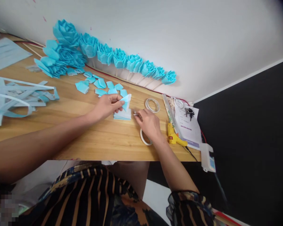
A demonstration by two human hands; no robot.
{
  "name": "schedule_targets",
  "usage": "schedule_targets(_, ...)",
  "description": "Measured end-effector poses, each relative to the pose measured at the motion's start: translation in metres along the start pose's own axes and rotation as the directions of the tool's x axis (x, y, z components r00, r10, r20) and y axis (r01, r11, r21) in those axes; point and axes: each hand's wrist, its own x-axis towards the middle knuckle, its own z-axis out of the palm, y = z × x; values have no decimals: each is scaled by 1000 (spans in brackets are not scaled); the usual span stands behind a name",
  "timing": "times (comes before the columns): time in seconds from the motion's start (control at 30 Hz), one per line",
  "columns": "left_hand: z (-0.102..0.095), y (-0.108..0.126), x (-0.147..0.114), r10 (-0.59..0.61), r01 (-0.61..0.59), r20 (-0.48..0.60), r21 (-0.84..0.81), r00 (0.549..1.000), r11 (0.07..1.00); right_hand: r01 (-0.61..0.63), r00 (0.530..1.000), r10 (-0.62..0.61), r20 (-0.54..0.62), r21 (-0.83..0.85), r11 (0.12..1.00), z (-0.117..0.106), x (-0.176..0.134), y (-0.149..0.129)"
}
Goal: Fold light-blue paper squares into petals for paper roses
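Between the thumb and fingers of my left hand (106, 106) is a blue-and-white fabric piece (126, 103), raised above the table. Under it lies a small stack of pale blue fabric squares (122, 116). My right hand (151, 123) is closed just right of the stack, its fingertips pinching a small whitish bit too small to name. One tape roll (158, 107) lies beyond that hand, and a second tape roll (142, 140) is partly hidden beneath it. Several cut blue petals (112, 91) are spread beyond my left hand.
Blue fabric flowers (119, 58) on sticks lean along the wall, with more flowers (54, 67) piled at left. Loose strips (11, 99) cover the left side. At right are a yellow glue gun (173, 135), a ruler (171, 114), papers (187, 128) and keys (190, 112).
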Motion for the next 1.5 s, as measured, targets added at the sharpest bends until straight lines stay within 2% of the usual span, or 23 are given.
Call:
schedule_targets(0.13,0,1,0,-3,3,6,13,1000,1000,12,997,-12,-76,0,1000,8,0,-2)
schedule_targets(0.27,0,1,0,-1,1,17,15,1000,1000,-12,993,23,-113,98,995,13,-2,1)
schedule_targets(0.5,0,2,0,-35,35,-3,26,999,999,-35,994,70,-82,367,930,16,-4,7)
schedule_targets(0.77,-2,-5,1,-28,29,-12,23,1000,999,-111,986,155,-57,463,880,18,-5,8)
schedule_targets(0.87,-2,-5,1,-39,39,-8,7,999,999,-158,977,210,-33,546,823,19,-5,10)
schedule_targets(1.0,1,1,0,-84,84,21,10,996,996,-203,942,332,-48,707,677,21,-5,12)
schedule_targets(1.07,2,5,-1,-124,123,46,17,991,992,-169,927,355,-122,707,687,17,-5,11)
schedule_targets(1.13,2,7,-1,-150,149,78,22,986,989,-63,931,275,-242,634,771,7,-4,8)
schedule_targets(1.2,2,8,-2,-158,156,104,24,982,987,127,921,89,-380,507,853,-6,0,3)
schedule_targets(1.3,1,8,-2,-150,149,127,18,980,989,338,850,-133,-510,335,880,-22,10,-5)
schedule_targets(1.4,1,8,-2,-136,136,145,13,980,991,436,779,-244,-578,221,872,-25,22,-10)
schedule_targets(1.5,1,8,-2,-140,140,153,14,978,990,469,730,-284,-621,154,870,-17,28,-11)
